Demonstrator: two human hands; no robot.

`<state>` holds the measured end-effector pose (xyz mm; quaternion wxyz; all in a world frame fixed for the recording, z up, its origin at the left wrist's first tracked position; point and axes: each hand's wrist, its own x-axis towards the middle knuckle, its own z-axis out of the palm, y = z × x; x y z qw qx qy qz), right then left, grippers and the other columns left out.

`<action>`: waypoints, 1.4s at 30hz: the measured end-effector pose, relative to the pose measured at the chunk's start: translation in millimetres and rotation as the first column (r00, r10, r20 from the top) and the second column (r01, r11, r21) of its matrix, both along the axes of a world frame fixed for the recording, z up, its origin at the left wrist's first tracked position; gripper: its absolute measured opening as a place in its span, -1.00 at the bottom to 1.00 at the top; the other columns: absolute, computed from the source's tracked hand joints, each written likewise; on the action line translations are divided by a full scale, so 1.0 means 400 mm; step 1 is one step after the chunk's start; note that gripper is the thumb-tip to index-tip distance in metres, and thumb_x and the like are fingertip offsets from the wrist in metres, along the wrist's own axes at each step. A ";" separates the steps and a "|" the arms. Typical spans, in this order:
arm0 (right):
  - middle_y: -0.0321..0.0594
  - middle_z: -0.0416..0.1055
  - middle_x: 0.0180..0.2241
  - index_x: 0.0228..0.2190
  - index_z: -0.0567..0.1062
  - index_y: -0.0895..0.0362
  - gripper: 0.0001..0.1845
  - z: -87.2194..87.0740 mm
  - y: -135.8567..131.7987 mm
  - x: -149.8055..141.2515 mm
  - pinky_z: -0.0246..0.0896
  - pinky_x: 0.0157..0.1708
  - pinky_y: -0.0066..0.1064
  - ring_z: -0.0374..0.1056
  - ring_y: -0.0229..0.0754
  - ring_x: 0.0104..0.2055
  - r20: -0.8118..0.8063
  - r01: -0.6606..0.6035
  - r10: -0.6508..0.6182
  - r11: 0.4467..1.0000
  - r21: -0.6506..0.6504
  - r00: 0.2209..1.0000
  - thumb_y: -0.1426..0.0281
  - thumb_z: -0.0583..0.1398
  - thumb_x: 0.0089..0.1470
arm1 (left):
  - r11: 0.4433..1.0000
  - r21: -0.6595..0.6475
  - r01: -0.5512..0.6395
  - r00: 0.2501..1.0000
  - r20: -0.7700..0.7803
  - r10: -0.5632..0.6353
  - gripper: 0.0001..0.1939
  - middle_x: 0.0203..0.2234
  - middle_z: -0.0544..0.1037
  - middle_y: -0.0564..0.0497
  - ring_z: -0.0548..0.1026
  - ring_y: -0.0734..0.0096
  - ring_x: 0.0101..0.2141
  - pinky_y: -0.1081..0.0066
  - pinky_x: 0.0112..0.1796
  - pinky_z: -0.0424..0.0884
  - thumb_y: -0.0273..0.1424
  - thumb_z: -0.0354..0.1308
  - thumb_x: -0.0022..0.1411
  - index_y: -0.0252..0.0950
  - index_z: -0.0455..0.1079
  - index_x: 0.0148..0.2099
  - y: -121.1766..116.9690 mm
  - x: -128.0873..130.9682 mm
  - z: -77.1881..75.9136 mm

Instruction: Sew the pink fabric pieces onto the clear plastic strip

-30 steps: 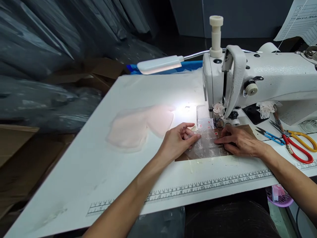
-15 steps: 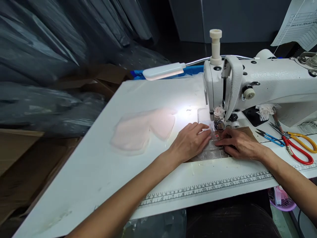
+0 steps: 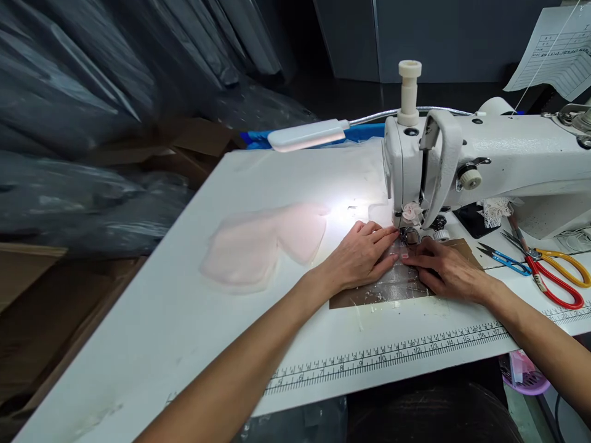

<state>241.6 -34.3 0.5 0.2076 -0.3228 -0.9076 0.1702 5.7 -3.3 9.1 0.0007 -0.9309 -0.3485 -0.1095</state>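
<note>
A clear, sheer piece of fabric (image 3: 401, 277) lies under the presser foot (image 3: 409, 235) of a white sewing machine (image 3: 517, 154). Flat on the fabric's left side, my left hand (image 3: 362, 253) has its fingers stretched toward the foot, open. To the right of the foot, my right hand (image 3: 450, 271) pinches the fabric with bent fingers beside a small pale tag (image 3: 405, 256). Beneath the fabric is a brown plate (image 3: 353, 298). The needle tip is too small to make out.
Pale pink sheer pieces (image 3: 244, 249) lie left on the white table (image 3: 152, 332). Blue thread snips (image 3: 505, 258) and red- and yellow-handled scissors (image 3: 556, 280) rest at right. A lamp (image 3: 307, 135) shines behind; a printed ruler (image 3: 392, 360) follows the front edge.
Both hands remain by the presser foot; my left hand's fingertips are nearer to it. More of the brown plate shows below my left hand. The view has shifted slightly.
</note>
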 end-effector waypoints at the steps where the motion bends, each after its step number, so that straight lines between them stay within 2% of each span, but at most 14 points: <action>1: -0.01 0.38 -0.13 0.00 0.52 0.16 -0.62 0.000 0.000 0.000 0.45 -0.10 -0.17 0.38 -0.10 -0.15 0.003 -0.001 0.001 1.000 0.000 1.000 0.45 0.03 0.24 | 1.000 -0.012 -0.005 1.000 0.012 0.005 -0.54 -0.01 0.54 -0.19 0.39 0.08 -0.09 0.14 -0.11 0.26 -0.20 -0.13 0.42 -0.35 0.37 0.16 -0.002 -0.002 -0.002; 5: -0.02 0.38 -0.12 0.02 0.51 0.12 -0.62 -0.001 0.001 0.002 0.46 -0.10 -0.15 0.38 -0.10 -0.14 0.023 0.000 0.000 1.000 -0.013 1.000 0.43 0.03 0.27 | 0.999 -0.036 0.001 0.999 0.038 0.000 -0.53 -0.01 0.55 -0.19 0.39 0.06 -0.08 0.12 -0.10 0.25 -0.19 -0.13 0.40 -0.29 0.37 0.18 -0.004 -0.006 -0.008; 12: -0.02 0.39 -0.14 0.02 0.52 0.15 -0.63 -0.004 0.002 0.001 0.47 -0.11 -0.17 0.39 -0.10 -0.14 -0.002 -0.008 0.008 1.000 0.007 1.000 0.43 0.04 0.27 | 1.000 -0.006 0.023 0.997 0.074 -0.023 -0.51 -0.03 0.56 -0.24 0.40 0.02 -0.10 0.08 -0.11 0.25 -0.20 -0.14 0.41 -0.35 0.39 0.17 -0.003 -0.009 -0.016; 16: -0.04 0.38 -0.15 0.00 0.53 0.12 -0.64 -0.002 0.002 0.000 0.47 -0.11 -0.19 0.39 -0.11 -0.14 0.001 -0.007 0.007 1.000 -0.016 1.000 0.43 0.04 0.27 | 1.000 -0.010 0.020 0.996 0.084 -0.019 -0.54 -0.04 0.56 -0.21 0.40 0.02 -0.09 0.08 -0.12 0.24 -0.20 -0.11 0.39 -0.29 0.40 0.16 -0.003 -0.009 -0.018; 23: -0.03 0.38 -0.14 0.01 0.54 0.10 -0.63 -0.001 0.001 -0.001 0.47 -0.08 -0.14 0.38 -0.10 -0.13 -0.003 0.000 0.000 1.000 -0.025 1.000 0.44 0.05 0.27 | 1.000 0.014 0.022 0.998 0.054 -0.023 -0.53 0.01 0.54 -0.22 0.39 0.01 -0.10 0.06 -0.13 0.24 -0.20 -0.12 0.40 -0.31 0.40 0.16 -0.005 -0.005 -0.017; 31: -0.06 0.38 -0.15 -0.04 0.55 0.09 -0.63 -0.009 0.001 -0.001 0.48 -0.11 -0.21 0.40 -0.12 -0.14 -0.027 0.012 -0.012 1.000 -0.007 1.000 0.48 0.05 0.22 | 0.993 0.114 0.024 0.999 -0.028 -0.021 -0.51 0.05 0.52 -0.22 0.42 0.03 -0.13 0.09 -0.16 0.23 -0.20 -0.17 0.41 -0.37 0.41 0.13 -0.009 0.001 -0.018; 36: -0.01 0.38 -0.15 -0.05 0.55 0.15 -0.63 -0.010 0.002 0.000 0.48 -0.13 -0.18 0.40 -0.10 -0.16 -0.056 -0.001 0.001 1.000 0.015 0.998 0.48 0.03 0.23 | 0.990 0.143 0.018 1.000 -0.028 -0.014 -0.55 0.06 0.51 -0.23 0.43 0.03 -0.13 0.08 -0.16 0.23 -0.23 -0.11 0.40 -0.36 0.41 0.13 -0.013 0.003 -0.016; 42: -0.05 0.38 -0.16 -0.05 0.55 0.10 -0.66 -0.017 0.007 0.004 0.49 -0.18 -0.22 0.40 -0.13 -0.18 -0.013 -0.006 0.007 0.998 0.069 1.000 0.45 0.06 0.24 | 0.952 0.302 0.049 0.994 0.081 -0.077 -0.61 -0.07 0.56 -0.28 0.46 0.08 -0.20 0.12 -0.19 0.28 -0.28 -0.04 0.38 -0.47 0.43 0.02 -0.018 0.009 -0.019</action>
